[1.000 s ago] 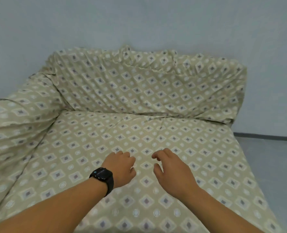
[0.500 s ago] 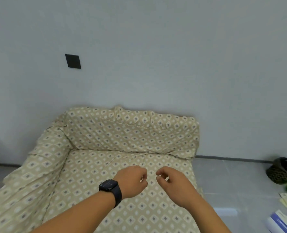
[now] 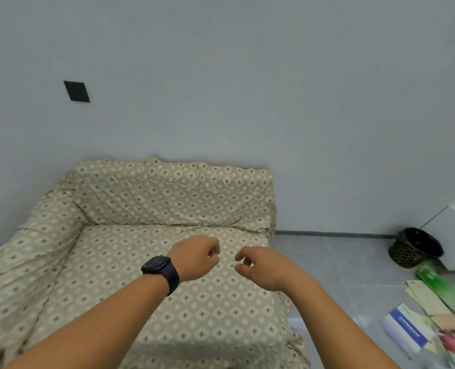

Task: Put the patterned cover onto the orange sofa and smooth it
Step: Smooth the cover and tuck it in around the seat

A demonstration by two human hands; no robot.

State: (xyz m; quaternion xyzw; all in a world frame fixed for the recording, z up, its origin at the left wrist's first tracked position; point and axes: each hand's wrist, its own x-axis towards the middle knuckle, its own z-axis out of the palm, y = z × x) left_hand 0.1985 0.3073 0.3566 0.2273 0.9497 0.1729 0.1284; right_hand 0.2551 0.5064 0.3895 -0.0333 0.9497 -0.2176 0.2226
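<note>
Head view: both hands, left (image 3: 194, 258) and right (image 3: 263, 266), now raised off the patterned cover (image 3: 151, 209), fingers loosely curled, empty; sofa fully hidden beneath.

1. The sofa (image 3: 48, 262), under both hands, is wholly draped in the patterned cover (image 3: 173, 198).
2. The grey floor (image 3: 340, 262), right of the right hand (image 3: 263, 267), carries a dark basket (image 3: 414, 247) and scattered booklets (image 3: 420, 315).

Pale wall (image 3: 247, 75) w/ black plate (image 3: 77, 91), grey tiled floor (image 3: 340, 262).
</note>
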